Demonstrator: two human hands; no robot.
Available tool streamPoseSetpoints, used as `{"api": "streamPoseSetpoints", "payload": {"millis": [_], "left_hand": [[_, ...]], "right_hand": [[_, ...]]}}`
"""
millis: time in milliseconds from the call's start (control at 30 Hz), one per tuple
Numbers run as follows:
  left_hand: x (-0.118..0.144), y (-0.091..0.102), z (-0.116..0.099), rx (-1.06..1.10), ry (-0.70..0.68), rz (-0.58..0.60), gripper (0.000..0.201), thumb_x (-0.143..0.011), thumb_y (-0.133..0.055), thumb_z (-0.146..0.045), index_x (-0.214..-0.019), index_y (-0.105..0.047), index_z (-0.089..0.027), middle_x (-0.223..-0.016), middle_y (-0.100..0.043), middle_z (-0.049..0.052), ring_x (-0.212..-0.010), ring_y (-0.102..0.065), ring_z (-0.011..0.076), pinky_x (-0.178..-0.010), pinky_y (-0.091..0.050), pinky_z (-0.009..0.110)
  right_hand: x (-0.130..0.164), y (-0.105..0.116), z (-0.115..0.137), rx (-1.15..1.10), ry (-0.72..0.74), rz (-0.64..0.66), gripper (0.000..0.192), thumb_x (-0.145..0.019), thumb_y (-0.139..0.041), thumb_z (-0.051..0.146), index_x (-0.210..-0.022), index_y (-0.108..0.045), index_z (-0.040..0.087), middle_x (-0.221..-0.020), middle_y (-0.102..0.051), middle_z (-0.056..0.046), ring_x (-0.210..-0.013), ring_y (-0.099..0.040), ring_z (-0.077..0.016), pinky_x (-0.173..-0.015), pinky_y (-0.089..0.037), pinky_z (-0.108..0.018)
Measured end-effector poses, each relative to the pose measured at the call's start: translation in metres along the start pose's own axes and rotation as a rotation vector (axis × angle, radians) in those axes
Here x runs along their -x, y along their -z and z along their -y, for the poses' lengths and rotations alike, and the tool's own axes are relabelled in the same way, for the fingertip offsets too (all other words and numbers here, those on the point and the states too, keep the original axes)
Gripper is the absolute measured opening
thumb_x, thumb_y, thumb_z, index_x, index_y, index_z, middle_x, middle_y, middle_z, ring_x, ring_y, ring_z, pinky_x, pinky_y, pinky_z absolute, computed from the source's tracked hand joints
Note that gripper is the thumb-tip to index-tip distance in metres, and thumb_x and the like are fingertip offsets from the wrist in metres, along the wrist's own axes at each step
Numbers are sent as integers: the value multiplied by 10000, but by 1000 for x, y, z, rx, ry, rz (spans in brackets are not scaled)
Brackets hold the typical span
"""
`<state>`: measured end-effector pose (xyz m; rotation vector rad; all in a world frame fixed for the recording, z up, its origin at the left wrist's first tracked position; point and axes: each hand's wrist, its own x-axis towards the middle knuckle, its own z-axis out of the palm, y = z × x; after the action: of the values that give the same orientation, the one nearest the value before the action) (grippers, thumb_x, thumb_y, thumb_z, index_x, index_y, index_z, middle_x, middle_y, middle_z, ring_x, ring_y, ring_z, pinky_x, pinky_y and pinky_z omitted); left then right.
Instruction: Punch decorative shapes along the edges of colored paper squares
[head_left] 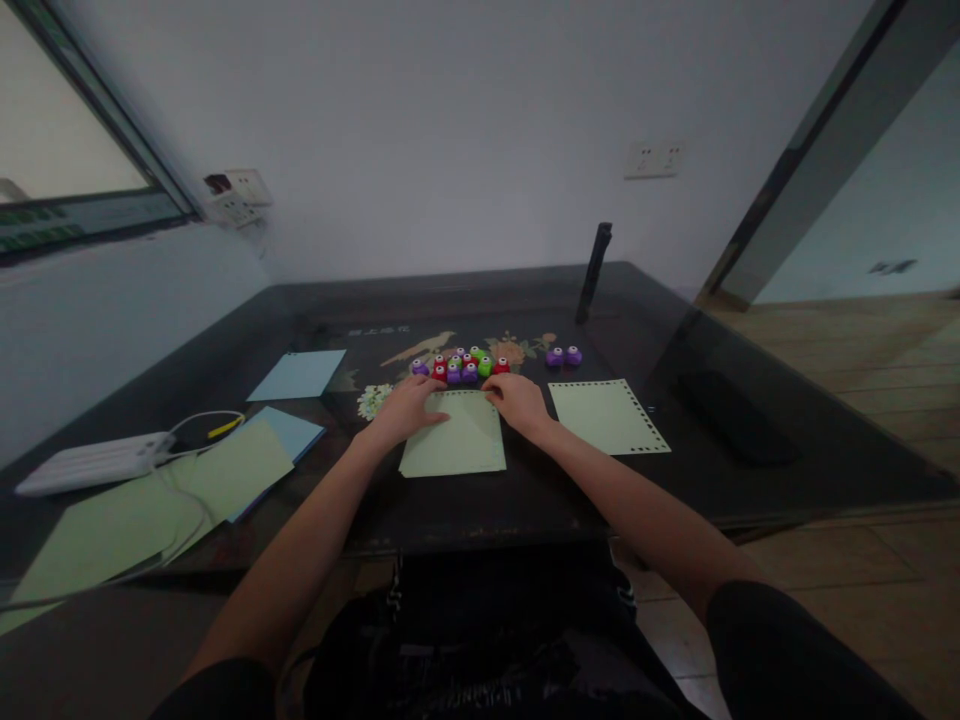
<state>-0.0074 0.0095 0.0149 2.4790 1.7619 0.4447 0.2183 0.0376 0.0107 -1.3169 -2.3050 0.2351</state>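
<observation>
Pale green sheet [457,440] lies on the dark table [480,515], near the front edge, between the two hands. Left hand [409,408]: thumb spread well away from the fingers, resting over the sheet's upper left, no grip seen. Right hand [517,402]: fingers curled in at the upper right corner; cannot tell whether they pinch the paper. Small dark marks line the top edge. Just beyond, a cluster of small purple, red and green punch-like pieces [454,372] (eye-like white spots on top); two purple ones [564,357] sit apart, rightward. Second pale green sheet [604,418], right of the right hand, dark marks along its borders.
</observation>
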Motion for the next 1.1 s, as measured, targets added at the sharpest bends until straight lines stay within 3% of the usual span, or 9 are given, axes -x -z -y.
{"api": "streamPoseSetpoints", "payload": {"millis": [333,833,1100], "left_hand": [[-3,-3,5,84,5,-25,304,-707,-671,-289,-977,-578,-183,-1020,-594,73,-993,-546,239,-880,-425,369],[-3,-3,6,116,6,8,299,-730,-619,-289,-1011,-612,-188,-1045,-633,74,-981,-582,231,-880,-438,357],[-3,-2,5,124,18,-1,295,-717,-630,-292,-998,-634,-201,-1028,-658,76,-974,-589,245,-874,-438,375]], "right_hand": [[-2,-1,-3,-57,-69,15,196,-835,-559,241,-984,-686,258,-968,-710,-24,-894,-634,-211,-752,-452,-305],[2,10,6,67,17,53,280,-906,-448,277,-1054,-685,293,-1043,-705,-10,-921,-638,-205,-764,-449,-293],[3,7,2,-4,67,0,248,-895,-487,243,-1002,-708,275,-1047,-689,-22,-962,-608,-195,-795,-443,-295]]}}
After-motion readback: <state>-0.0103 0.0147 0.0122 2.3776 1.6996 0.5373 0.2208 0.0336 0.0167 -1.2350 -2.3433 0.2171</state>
